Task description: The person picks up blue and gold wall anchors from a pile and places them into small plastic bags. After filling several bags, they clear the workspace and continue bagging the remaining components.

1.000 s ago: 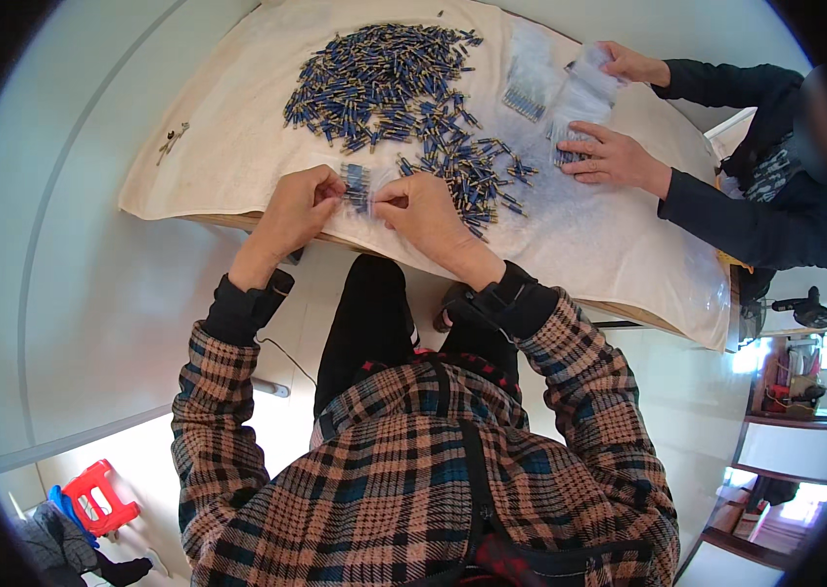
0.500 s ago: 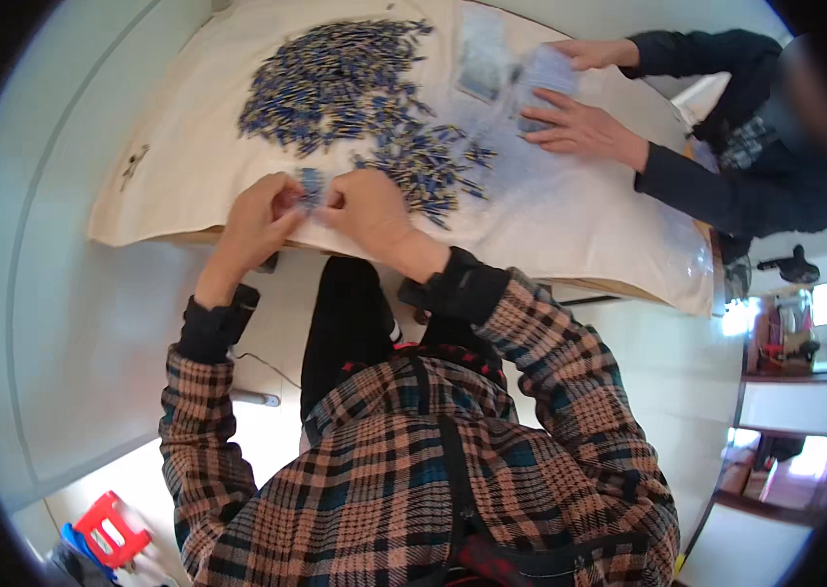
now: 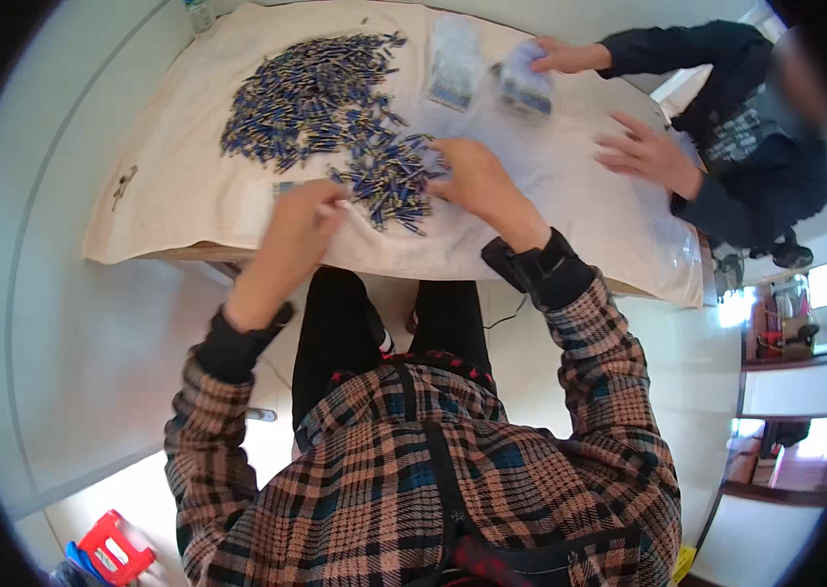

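Note:
My right hand reaches to the right edge of a smaller heap of short blue-and-yellow cylindrical pieces, its fingers curved and apart. My left hand is over the cloth at the near left side of that heap. Motion smears its fingers, so whether they hold anything cannot be told. Just beyond its knuckles, a little row of the same pieces lies on the cloth, partly hidden by the hand. A larger heap of these pieces spreads behind, meeting the smaller one.
A pale cloth covers the table. At the far right, a co-worker's hand holds a clear plastic bag of pieces; the other hand hovers nearby. Another clear bag lies beside it. A small metal object rests at left.
My hands have parted: the right moved rightward to the smaller heap, and the left moved slightly right, away from the little row now on the cloth. The co-worker's nearer hand left the bag.

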### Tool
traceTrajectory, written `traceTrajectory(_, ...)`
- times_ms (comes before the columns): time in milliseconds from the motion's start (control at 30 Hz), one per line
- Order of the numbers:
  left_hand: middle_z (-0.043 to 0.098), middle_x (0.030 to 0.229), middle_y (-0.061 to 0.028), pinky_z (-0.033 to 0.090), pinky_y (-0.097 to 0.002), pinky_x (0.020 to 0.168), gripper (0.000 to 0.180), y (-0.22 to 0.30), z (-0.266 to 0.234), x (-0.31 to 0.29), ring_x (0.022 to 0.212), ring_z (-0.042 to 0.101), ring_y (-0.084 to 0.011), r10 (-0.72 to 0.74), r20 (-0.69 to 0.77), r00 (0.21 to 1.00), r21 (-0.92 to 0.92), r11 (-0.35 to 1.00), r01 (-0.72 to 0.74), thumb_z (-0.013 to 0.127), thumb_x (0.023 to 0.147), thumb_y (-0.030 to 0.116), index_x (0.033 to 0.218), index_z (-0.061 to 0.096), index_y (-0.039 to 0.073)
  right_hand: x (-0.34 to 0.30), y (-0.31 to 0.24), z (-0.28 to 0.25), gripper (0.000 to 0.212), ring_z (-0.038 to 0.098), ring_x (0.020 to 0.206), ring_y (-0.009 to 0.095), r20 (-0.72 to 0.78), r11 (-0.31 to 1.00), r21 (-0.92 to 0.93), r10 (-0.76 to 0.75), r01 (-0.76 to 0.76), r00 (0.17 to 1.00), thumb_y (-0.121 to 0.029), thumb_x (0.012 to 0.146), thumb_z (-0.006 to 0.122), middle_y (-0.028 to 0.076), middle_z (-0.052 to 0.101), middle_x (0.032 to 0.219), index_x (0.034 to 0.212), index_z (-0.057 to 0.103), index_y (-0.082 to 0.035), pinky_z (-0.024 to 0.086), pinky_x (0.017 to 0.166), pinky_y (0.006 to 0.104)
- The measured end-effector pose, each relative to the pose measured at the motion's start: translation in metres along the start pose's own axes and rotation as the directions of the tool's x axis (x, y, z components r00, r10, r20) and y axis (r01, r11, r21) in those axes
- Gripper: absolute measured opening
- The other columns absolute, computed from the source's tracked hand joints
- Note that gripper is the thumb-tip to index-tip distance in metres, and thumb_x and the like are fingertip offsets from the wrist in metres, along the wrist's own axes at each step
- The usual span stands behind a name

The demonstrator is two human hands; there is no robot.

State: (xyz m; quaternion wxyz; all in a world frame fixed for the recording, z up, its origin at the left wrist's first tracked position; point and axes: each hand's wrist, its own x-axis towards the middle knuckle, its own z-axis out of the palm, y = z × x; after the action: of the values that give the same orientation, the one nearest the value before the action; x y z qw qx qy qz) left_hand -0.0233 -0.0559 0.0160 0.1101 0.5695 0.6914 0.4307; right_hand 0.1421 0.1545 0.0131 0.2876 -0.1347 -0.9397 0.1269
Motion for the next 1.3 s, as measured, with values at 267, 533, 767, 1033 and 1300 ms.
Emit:
traceTrajectory(267, 0.051, 0.09, -0.0243, 0.045, -0.0448, 0.071, 0.033, 0.024, 0.079, 0.03, 0.083, 0.052, -0.0424, -0.06, -0.166, 0.984, 0.226, 0.969, 0.097, 0.067, 0.066, 0.005, 0.093, 0.05, -0.003, 0.008, -0.015, 0.012, 0.05, 0.056, 0.079, 0.031, 0.183, 0.99, 0.139, -0.01, -0.016, 0.983, -0.004, 0.062, 0.073, 0.016, 0.06, 0.091, 0.11, 0.059, -0.009, 0.046, 0.072, 0.0367)
traceTrajectory(533, 0.051, 0.087, -0.0238, 0.044, -0.0438, 0.073, 0.034, 0.007, 0.081, 0.04, 0.083, 0.052, -0.0416, 0.025, -0.279, 0.96, 0.124, 0.992, 0.011, 0.065, 0.066, 0.004, 0.095, 0.049, -0.004, 0.017, -0.022, 0.018, 0.035, 0.058, 0.065, 0.022, 0.122, 0.984, 0.176, -0.046, 0.024, 0.991, -0.001, 0.068, 0.068, 0.012, 0.063, 0.085, 0.103, 0.063, -0.005, 0.048, 0.062, 0.0298)
traceTrajectory(767, 0.059, 0.082, -0.0189, 0.046, -0.0411, 0.069, 0.029, 0.004, 0.081, 0.047, 0.08, 0.056, -0.0367, 0.06, -0.34, 0.938, -0.014, 0.998, -0.069, 0.066, 0.068, 0.008, 0.093, 0.055, -0.001, 0.01, -0.017, 0.019, 0.013, 0.06, 0.059, 0.013, 0.072, 0.956, 0.271, 0.093, -0.11, 0.993, -0.003, 0.079, 0.063, 0.01, 0.065, 0.074, 0.09, 0.064, 0.002, 0.048, 0.055, 0.0255)
traceTrajectory(1033, 0.062, 0.079, -0.0162, 0.046, -0.0408, 0.07, 0.014, 0.014, 0.079, 0.05, 0.078, 0.058, -0.0354, -0.023, -0.324, 0.946, -0.16, 0.987, -0.032, 0.063, 0.07, 0.005, 0.083, 0.06, 0.0, 0.002, -0.015, 0.008, 0.015, 0.06, 0.061, 0.008, 0.266, 0.654, 0.593, 0.393, -0.471, 0.88, -0.008, 0.084, 0.061, 0.004, 0.064, 0.073, 0.095, 0.064, 0.002, 0.048, 0.052, 0.0214)
traceTrajectory(1300, 0.063, 0.072, -0.0139, 0.048, -0.034, 0.06, 0.01, 0.024, 0.075, 0.055, 0.066, 0.061, -0.0288, -0.133, -0.283, 0.95, -0.409, 0.913, 0.006, 0.066, 0.072, 0.007, 0.079, 0.062, 0.0, -0.002, -0.004, 0.007, 0.017, 0.059, 0.066, 0.007, 0.253, 0.518, 0.729, 0.404, -0.448, 0.879, -0.01, 0.087, 0.058, 0.003, 0.064, 0.079, 0.1, 0.062, 0.0, 0.047, 0.054, 0.0191)
